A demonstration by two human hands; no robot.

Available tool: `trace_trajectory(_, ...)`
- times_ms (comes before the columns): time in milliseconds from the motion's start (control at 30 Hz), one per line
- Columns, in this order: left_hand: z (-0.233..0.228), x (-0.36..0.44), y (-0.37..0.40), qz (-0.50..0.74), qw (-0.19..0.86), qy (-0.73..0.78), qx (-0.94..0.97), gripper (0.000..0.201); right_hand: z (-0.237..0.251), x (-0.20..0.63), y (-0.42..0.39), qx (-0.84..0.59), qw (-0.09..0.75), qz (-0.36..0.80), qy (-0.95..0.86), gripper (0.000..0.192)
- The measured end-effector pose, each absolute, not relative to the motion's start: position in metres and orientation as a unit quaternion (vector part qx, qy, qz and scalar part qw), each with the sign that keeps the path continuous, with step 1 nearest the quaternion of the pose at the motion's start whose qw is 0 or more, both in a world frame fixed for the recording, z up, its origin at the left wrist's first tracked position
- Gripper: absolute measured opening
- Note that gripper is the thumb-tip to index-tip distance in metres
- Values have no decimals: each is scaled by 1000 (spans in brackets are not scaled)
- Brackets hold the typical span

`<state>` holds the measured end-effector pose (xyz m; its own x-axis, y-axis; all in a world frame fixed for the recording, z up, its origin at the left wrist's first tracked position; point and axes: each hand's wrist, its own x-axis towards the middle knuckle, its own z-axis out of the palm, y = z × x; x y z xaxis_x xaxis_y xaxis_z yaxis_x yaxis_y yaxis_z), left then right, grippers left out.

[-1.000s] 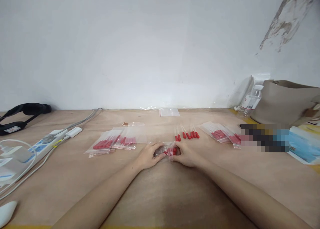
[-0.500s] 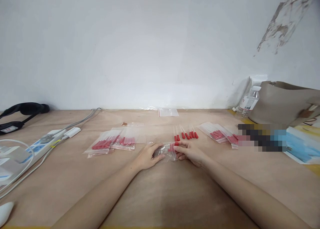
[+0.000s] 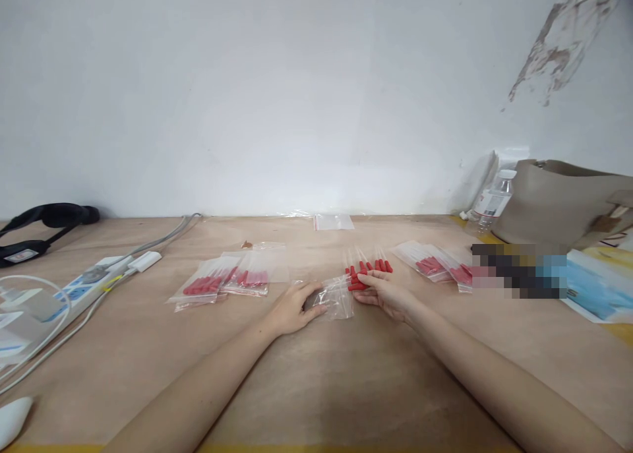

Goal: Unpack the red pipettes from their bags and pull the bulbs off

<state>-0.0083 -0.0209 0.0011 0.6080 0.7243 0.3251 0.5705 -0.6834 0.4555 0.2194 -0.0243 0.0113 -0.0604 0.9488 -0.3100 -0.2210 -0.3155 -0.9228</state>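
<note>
Left hand: our left hand [image 3: 291,308] rests flat on the near-middle of the desk [image 3: 316,387], fingers pinning the left end of the clear bag [image 3: 335,297].
Right hand: our right hand [image 3: 383,293] lies just right of the bag, fingers loosely curled around a red-capped tube [image 3: 357,285]; whether it truly grips the tube or only touches it, we cannot tell.
Bag: it lies flat between our hands, mouth toward the right, and now looks nearly empty.
Change: a second ago both hands closed on the bag with red caps inside it; half a second ago our right hand was at its mouth. Now that hand has moved back to the right and the red shows outside the bag, at our fingertips.
Reading: we judge that the tubes have come out of the bag, or never went fully in, so it is not filled yet.
Loose tubes: a short row [image 3: 378,266] lies just beyond our right hand.
Filled bags: two [image 3: 222,278] left of centre, more [image 3: 438,265] toward the right edge.
Spare bag: an empty one [image 3: 333,222] sits at the far edge by the wall.
</note>
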Motion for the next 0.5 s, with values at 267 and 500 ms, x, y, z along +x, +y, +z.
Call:
trace_trajectory(267,2,-9,-21,245,151,363,886,40,5,214,-26,-486,492,627,-358,9)
trace_trajectory(500,1,-9,-21,249,149,372,882,39,25,239,-19,-474,482,615,-405,7)
